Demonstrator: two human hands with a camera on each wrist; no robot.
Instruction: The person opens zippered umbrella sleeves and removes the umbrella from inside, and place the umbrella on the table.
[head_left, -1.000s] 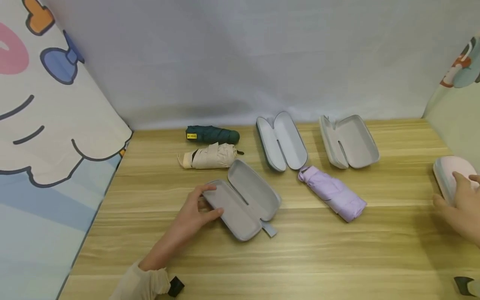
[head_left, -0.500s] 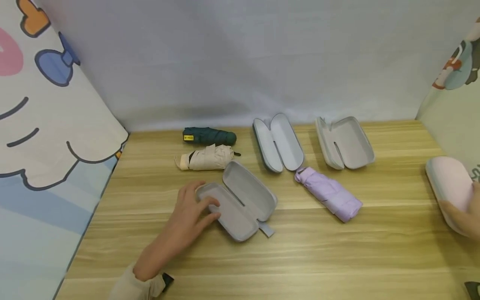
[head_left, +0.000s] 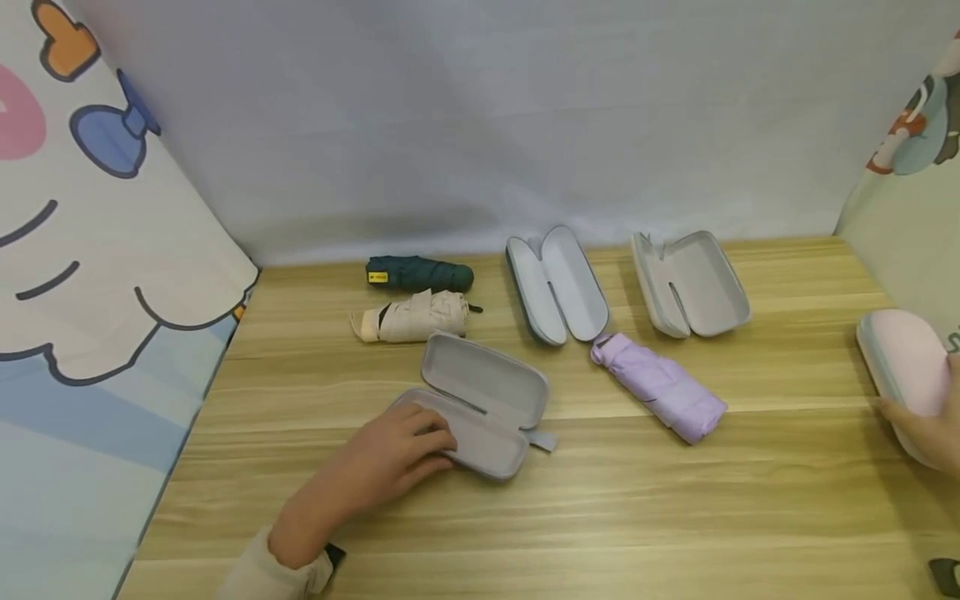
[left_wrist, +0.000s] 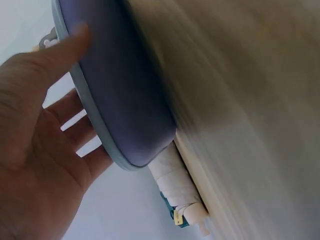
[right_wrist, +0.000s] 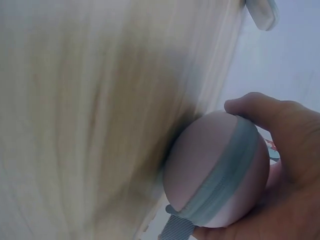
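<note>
In the head view, a grey-lined glasses case (head_left: 487, 375) lies spread wide on the table, its pull tab pointing right. My left hand (head_left: 401, 450) pinches the near half's rim, fingers over the inside. The left wrist view shows the thumb against the case's purple-blue outer shell (left_wrist: 120, 75), with the other fingers behind the rim. At the far right, my right hand (head_left: 933, 429) grips a closed pink glasses case (head_left: 903, 354), partly out of frame. From the right wrist, its rounded end and grey zip band (right_wrist: 225, 170) show, thumb and fingers wrapped around the sides.
Behind the left hand lie a folded dark green umbrella (head_left: 420, 272) and a beige one (head_left: 420, 317). Two more spread glasses cases, one pale-lined (head_left: 577, 287) and one grey (head_left: 705, 287), stand toward the back wall. A folded purple umbrella (head_left: 663, 387) lies before them.
The left hand's fingers have come over the near rim, and the grey-lined case has turned counterclockwise. The right hand has shifted from the pink case's top to its near right side.
</note>
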